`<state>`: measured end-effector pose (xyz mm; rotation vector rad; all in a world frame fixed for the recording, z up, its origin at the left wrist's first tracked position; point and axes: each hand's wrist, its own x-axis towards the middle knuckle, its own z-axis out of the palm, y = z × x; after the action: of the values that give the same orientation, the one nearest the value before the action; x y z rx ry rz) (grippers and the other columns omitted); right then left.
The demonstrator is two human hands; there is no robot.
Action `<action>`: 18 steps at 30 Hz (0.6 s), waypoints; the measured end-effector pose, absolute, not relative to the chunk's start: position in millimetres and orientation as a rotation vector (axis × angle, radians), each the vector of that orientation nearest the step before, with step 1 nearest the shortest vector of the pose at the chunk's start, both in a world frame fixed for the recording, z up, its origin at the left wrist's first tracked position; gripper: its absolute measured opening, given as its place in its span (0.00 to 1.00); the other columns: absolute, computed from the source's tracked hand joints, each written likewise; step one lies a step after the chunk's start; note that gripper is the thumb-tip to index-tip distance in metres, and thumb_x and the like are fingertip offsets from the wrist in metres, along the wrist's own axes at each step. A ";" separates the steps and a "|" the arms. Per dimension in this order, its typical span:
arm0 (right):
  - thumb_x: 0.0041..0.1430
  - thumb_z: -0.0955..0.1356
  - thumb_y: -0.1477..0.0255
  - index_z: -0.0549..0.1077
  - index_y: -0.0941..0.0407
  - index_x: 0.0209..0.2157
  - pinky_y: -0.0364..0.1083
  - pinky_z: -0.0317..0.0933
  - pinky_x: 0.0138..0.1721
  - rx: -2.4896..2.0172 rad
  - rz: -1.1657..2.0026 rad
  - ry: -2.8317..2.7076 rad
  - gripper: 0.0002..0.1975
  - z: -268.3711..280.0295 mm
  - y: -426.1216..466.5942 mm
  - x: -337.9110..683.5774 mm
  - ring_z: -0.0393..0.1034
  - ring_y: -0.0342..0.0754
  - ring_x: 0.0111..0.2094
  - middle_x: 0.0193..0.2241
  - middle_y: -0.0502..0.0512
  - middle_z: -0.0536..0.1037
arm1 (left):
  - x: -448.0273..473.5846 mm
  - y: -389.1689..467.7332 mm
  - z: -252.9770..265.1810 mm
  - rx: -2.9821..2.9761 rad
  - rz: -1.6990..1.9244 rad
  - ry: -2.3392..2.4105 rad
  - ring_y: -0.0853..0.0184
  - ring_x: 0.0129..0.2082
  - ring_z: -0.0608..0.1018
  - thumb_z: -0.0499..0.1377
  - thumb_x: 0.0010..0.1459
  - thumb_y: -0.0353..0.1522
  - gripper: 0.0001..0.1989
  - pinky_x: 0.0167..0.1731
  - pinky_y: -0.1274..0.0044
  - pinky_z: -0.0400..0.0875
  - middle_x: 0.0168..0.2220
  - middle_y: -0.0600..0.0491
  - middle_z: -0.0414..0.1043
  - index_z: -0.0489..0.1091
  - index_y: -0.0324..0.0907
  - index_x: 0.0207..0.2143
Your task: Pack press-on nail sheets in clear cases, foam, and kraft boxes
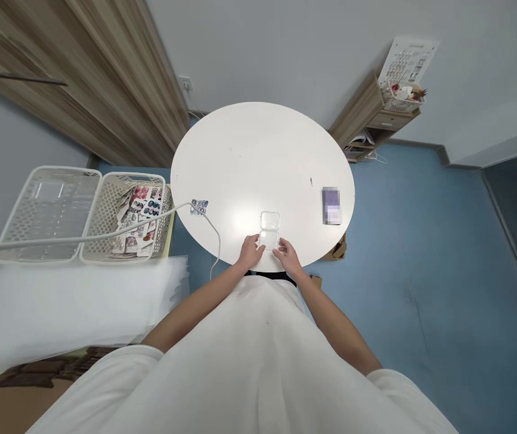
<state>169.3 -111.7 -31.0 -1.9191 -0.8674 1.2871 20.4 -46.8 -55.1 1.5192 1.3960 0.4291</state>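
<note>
A small clear plastic box (269,240) lies at the near edge of the round white table, its hinged lid (270,220) folded back, away from me. My left hand (250,252) grips the box's left side, with the thumb at the near left corner. On the opposite side, my right hand (288,257) has its fingers and thumb at the right edge and near right corner. Nothing can be made out inside the box. To the left on the tabletop is a set of shiny blue and silver press-on nails (199,207), partly crossed by a white cable.
The white table (258,144) carries a purple pack (331,206) at right and a small dark bit (311,181). Left stand a basket of nail sets (138,220) and a basket of clear boxes (48,211). A white cable (105,237) crosses the left side. A wooden cabinet (371,117) stands back right.
</note>
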 end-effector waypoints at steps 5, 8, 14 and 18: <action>0.48 0.66 0.62 0.62 0.52 0.53 0.50 0.61 0.47 -1.965 1.289 -0.837 0.29 -35.5 -115.4 173.2 0.65 0.48 0.43 0.52 0.58 0.63 | 16.8 -58.8 -54.3 1.405 0.395 1.428 0.67 0.35 0.71 0.59 0.50 0.31 0.23 0.41 0.72 0.66 0.41 0.48 0.65 0.64 0.39 0.50; 0.49 0.65 0.64 0.64 0.54 0.52 0.51 0.62 0.46 -1.954 1.343 -0.878 0.26 -36.2 -112.3 174.6 0.67 0.47 0.39 0.50 0.59 0.65 | 18.5 -60.9 -53.7 1.315 0.395 1.436 0.67 0.36 0.72 0.57 0.49 0.29 0.22 0.41 0.72 0.67 0.42 0.47 0.66 0.65 0.38 0.49; 0.48 0.65 0.67 0.66 0.55 0.50 0.50 0.63 0.44 -1.916 1.326 -0.982 0.25 -36.6 -90.4 185.4 0.67 0.46 0.36 0.45 0.58 0.65 | 35.2 -46.1 -50.7 1.271 0.464 1.451 0.67 0.35 0.72 0.56 0.47 0.28 0.20 0.40 0.73 0.66 0.37 0.50 0.68 0.67 0.39 0.45; 0.48 0.65 0.68 0.68 0.53 0.46 0.49 0.63 0.41 -1.891 1.312 -1.063 0.21 -38.0 -73.4 197.0 0.66 0.45 0.34 0.40 0.55 0.67 | 48.5 -32.3 -47.8 1.315 0.527 1.469 0.68 0.34 0.70 0.55 0.46 0.27 0.15 0.38 0.75 0.65 0.34 0.53 0.68 0.69 0.40 0.39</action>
<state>197.0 -73.4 -38.0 -1.8908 -1.0626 1.3124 48.5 -32.3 -47.8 1.3154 1.4691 0.5266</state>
